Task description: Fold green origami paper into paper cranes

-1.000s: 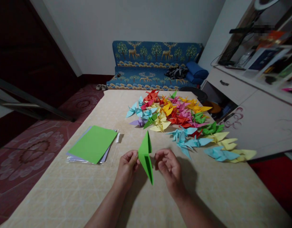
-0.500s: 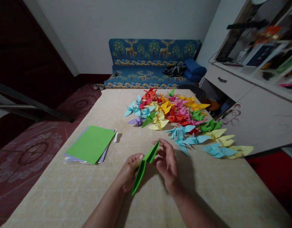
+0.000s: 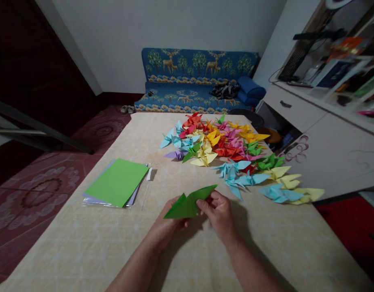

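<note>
A folded piece of green origami paper point(image 3: 184, 206) is held above the near part of the table, its two pointed wings spread left and right with a notch between them. My right hand point(image 3: 219, 214) pinches its right wing, the thumb lying on the near face. Behind and below the left wing is my left hand point(image 3: 166, 227), gripping the paper; most of its fingers are hidden by it, with a few fingertips showing underneath. Farther off lies a spread of folded paper cranes point(image 3: 205, 154) in red, blue, yellow, green, pink and orange.
On the left of the cloth-covered table point(image 3: 71, 243), green paper sheets point(image 3: 116, 182) lie over purple ones on a clear plastic wrapper. Beyond the table's far edge stands a blue patterned sofa point(image 3: 187, 95). A white cabinet point(image 3: 336, 134) is at the right, and metal legs point(image 3: 46, 136) stand at the left.
The green folded paper has turned from nearly edge-on and steeply slanted to showing its broad face, wings sideways. My right hand has gone from loosely spread fingers to a pinch on it.
</note>
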A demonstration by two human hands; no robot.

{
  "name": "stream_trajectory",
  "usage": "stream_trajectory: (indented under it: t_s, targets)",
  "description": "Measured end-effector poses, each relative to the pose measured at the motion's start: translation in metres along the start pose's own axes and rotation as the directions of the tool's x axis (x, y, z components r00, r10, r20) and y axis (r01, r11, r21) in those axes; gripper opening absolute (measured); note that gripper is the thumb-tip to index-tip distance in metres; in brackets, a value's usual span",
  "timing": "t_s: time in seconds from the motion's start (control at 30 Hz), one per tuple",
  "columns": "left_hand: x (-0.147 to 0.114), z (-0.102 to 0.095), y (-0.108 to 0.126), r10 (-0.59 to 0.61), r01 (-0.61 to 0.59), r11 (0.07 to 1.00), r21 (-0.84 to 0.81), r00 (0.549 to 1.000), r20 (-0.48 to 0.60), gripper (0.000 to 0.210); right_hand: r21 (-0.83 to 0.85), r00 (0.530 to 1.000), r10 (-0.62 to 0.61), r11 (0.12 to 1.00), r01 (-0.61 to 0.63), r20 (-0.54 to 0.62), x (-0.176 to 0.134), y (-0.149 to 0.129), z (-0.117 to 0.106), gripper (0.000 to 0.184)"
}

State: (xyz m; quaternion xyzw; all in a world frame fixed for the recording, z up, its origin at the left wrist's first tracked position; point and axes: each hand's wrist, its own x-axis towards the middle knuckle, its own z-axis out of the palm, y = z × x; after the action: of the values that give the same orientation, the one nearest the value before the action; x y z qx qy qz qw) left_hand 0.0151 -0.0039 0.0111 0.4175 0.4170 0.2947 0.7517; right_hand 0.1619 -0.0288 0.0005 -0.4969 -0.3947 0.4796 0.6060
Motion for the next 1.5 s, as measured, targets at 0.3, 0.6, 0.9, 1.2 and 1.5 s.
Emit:
stream_trajectory:
  t_s: [0.3, 0.6, 0.9, 1.2, 1.5]
  targets:
    - [-0.007, -0.014, 0.008, 0.158, -0.159, 0.987, -0.013, 0.985, -0.066, 0.058, -0.179, 0.998, -0.046, 0.983, 0.051, 0.03, 0.004, 0.005, -0.009, 0.021]
    - [-0.004, -0.009, 0.003, 0.131, -0.131, 0.991, -0.004, 0.991, -0.003, 0.034, -0.334, 0.979, -0.202, 0.921, 0.199, 0.026, 0.006, 0.005, -0.007, 0.008]
    - [-0.002, 0.002, 0.003, 0.168, -0.173, 0.98, -0.095, 0.984, -0.063, 0.034, -0.34, 0.995, -0.1, 0.935, 0.103, 0.026, 0.003, 0.011, 0.001, 0.023]
    - [-0.007, -0.006, -0.004, 0.38, -0.281, 0.861, 0.425, 0.909, -0.169, 0.048, -0.217, 0.987, -0.064, 0.976, 0.031, -0.147, 0.008, 0.019, -0.007, 0.021]
    - [-0.003, -0.007, -0.005, 0.416, -0.291, 0.779, 0.555, 0.903, -0.11, 0.056, -0.04, 0.958, -0.106, 0.994, 0.099, -0.268, 0.01, 0.028, -0.017, 0.021]
